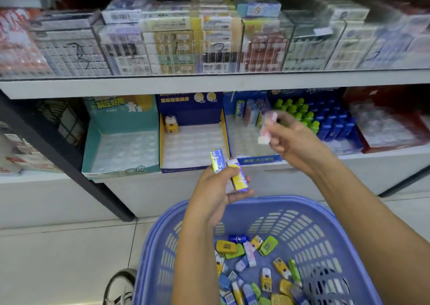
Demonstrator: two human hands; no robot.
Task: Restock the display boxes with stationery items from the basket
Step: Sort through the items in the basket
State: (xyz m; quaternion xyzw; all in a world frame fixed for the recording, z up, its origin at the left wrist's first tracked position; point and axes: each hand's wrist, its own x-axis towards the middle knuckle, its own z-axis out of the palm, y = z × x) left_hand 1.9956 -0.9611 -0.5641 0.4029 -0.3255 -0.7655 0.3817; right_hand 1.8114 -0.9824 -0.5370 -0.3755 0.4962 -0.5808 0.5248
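My left hand (215,188) grips two small eraser packs (229,171), one green and purple, one yellow and purple, above the blue basket's (325,225) far rim. My right hand (288,139) pinches a pink and white eraser pack (267,129), blurred, in front of the blue display box (256,159) on the lower shelf. That box holds a few packs (250,112) at its back. The middle blue and yellow display box (223,128) holds one yellow item (171,124). The teal display box (93,146) shows only its plastic tray. Several small stationery items (256,265) lie in the basket.
To the right stand boxes of green-capped and blue bottles (325,118) and a red box (391,128). The upper shelf (209,83) carries stacked boxed goods behind clear dividers. A black shelf post (58,146) slants at the left. A shoe (122,286) shows on the tiled floor.
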